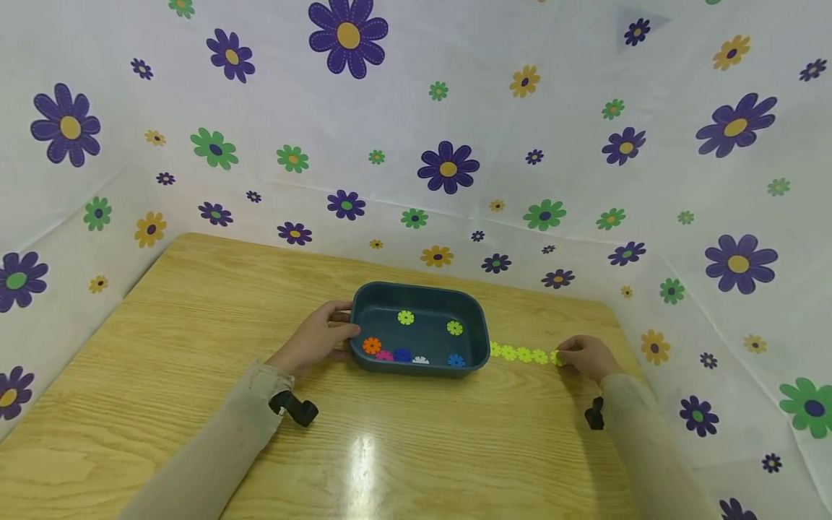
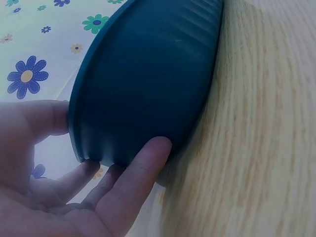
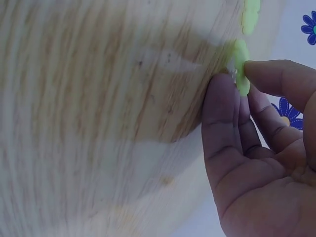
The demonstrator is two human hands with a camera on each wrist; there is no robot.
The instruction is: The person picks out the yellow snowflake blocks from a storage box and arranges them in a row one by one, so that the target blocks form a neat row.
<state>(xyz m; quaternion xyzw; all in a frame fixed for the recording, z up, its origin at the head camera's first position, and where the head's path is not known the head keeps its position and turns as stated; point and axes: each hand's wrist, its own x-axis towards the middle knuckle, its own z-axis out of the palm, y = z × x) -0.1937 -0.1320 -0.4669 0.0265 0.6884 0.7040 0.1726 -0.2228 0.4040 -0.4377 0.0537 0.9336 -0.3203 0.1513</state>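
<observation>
The head view is showing a dark teal, rounded rectangular plastic-looking tray sitting on the wood-grain worktop, with mixed-colour loose discs lying inside it. The left hand is gripping the tray's left end, while a row of small yellow-green flower-shaped discs is running out from its right end towards the right hand. That hand is pinching a yellow-green notched disc at the row's far end. The left wrist view is showing one finger pressing the outer wall and another digit reaching behind the rim. The tray is looking smooth, stiff and light, likely to slide if pushed, so this end rim is offering a sound hold. The right wrist view is showing fingertips closing on opposite faces of the held disc, which is standing just apart from the next one. It is appearing thin, stiff and nearly weightless, probably slippery when flat; the notched edge is seeming the best place for lifting, and a light pinch should be sparing its thin petals from bending.
</observation>
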